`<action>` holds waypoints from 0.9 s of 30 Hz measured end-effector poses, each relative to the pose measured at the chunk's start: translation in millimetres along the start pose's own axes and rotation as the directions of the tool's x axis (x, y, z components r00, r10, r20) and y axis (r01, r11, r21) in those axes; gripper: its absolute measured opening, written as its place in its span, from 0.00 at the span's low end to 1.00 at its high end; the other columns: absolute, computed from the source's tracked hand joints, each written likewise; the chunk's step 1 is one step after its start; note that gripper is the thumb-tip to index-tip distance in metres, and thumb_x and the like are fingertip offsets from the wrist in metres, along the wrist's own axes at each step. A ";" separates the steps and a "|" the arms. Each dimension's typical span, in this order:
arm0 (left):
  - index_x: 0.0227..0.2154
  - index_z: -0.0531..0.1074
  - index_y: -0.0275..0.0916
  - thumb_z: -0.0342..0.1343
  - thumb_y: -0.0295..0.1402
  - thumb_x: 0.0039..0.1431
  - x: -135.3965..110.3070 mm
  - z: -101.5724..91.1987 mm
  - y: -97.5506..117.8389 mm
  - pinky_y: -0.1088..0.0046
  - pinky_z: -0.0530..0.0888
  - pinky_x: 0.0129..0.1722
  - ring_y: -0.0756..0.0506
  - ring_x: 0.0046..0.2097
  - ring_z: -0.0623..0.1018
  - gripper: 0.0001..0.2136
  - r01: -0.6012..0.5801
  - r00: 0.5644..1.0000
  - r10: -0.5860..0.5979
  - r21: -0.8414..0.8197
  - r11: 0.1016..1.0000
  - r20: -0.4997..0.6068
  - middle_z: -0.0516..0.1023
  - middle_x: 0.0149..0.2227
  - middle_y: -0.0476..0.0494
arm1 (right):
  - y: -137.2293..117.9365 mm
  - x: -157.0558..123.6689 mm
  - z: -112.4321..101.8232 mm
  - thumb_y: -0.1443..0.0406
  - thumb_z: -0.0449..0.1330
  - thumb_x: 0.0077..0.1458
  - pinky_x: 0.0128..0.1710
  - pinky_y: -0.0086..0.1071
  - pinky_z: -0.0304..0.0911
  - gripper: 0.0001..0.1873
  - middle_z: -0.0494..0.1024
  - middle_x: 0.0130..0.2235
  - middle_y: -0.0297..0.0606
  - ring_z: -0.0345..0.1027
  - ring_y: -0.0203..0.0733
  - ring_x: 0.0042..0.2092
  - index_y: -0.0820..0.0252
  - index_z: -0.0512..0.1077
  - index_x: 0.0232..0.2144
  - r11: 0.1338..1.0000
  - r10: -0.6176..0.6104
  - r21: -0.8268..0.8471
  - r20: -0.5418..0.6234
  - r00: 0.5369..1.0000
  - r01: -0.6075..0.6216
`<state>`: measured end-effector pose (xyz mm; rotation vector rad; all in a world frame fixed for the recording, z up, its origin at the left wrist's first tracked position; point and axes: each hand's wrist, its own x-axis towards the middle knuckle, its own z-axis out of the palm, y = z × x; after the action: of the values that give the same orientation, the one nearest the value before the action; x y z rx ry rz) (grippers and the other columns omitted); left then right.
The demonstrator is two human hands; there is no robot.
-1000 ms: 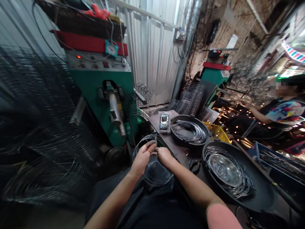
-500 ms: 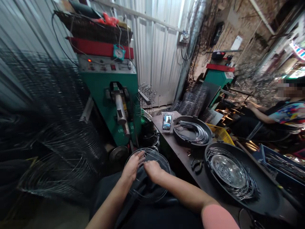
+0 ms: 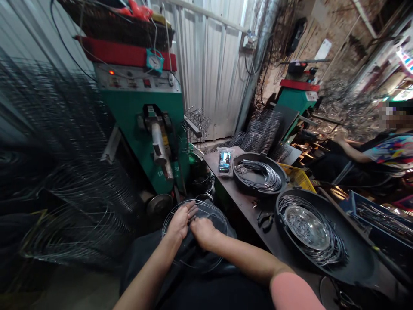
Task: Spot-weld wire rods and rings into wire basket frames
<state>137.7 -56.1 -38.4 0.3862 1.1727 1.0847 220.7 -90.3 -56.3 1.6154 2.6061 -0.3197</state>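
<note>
A round wire rack point(image 3: 167, 219) of thin silvery rings lies on my lap over dark cloth. My left hand point(image 3: 181, 220) is over its left half, palm turned partly up and fingers stretched out together. Close beside it, near the left fingertips, my right hand point(image 3: 204, 232) is closed with fingers curled in. Whatever the right fingers pinch is hidden by the hand. Ahead of the rack stands a green machine point(image 3: 129, 125) with a metal arm point(image 3: 159, 148) pointing down towards me.
On the bench point(image 3: 237, 200) at right are a phone point(image 3: 225, 162), a round pan of wire rings point(image 3: 260, 176), pliers point(image 3: 266, 221) and a larger tray point(image 3: 358, 262) holding a metal bowl point(image 3: 306, 228). Stacked wire racks point(image 3: 77, 206) stand left. A co-worker point(image 3: 364, 150) sits at far right.
The view has shifted slightly. Both hands stay over the rack, close together; the left fingers look a little straighter and the right fist sits just below them.
</note>
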 end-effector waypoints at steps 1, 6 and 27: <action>0.30 0.71 0.33 0.51 0.23 0.52 0.4 0.5 -0.4 0.77 0.73 0.31 0.50 0.30 0.77 0.05 -0.011 1.000 0.011 0.006 1.000 -0.009 0.77 0.35 0.38 | -0.2 -0.3 -0.1 0.77 0.51 0.49 0.33 0.35 0.70 0.15 0.76 0.40 0.52 0.73 0.47 0.38 0.70 0.71 0.39 1.000 0.000 -0.013 0.001 1.000 0.000; 0.29 0.72 0.36 0.54 0.23 0.49 3.5 -1.9 -7.5 0.78 0.71 0.30 0.52 0.30 0.75 0.05 -0.055 0.993 0.056 0.008 0.998 -0.102 0.77 0.35 0.43 | 0.8 -2.1 -2.0 0.77 0.50 0.51 0.32 0.36 0.71 0.15 0.76 0.40 0.51 0.73 0.47 0.38 0.69 0.70 0.41 0.998 -0.020 -0.056 0.034 0.999 0.022; 0.30 0.64 0.39 0.54 0.24 0.48 -27.6 -4.1 37.6 0.62 0.76 0.31 0.50 0.30 0.72 0.07 -0.152 0.986 0.144 -0.108 0.982 -0.083 0.69 0.31 0.50 | 81.5 -29.0 -68.8 0.61 0.51 0.58 0.49 0.34 0.60 0.17 0.74 0.47 0.43 0.67 0.42 0.48 0.61 0.69 0.47 0.834 0.253 0.542 -0.214 0.944 -0.100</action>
<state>116.5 -62.5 2.9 0.3506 1.1556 1.2991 310.4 -66.6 3.8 2.2014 2.6815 -0.9299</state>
